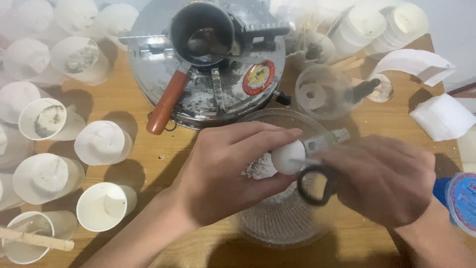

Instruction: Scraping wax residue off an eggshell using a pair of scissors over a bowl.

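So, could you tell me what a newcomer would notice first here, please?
At centre, the left hand holds a white egg-shaped piece over a glass bowl, while the right hand works black-handled scissors against it. Behind stands a round metal pot lid; white paper cups crowd the left.

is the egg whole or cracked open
Whole: the egg in the left hand shows a smooth unbroken shell; its far side is hidden.

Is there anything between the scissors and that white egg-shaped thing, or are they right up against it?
Nothing visible stands between them. The left hand holds the white egg-shaped thing over the clear bowl, and the scissors in the right hand sit right against its side.
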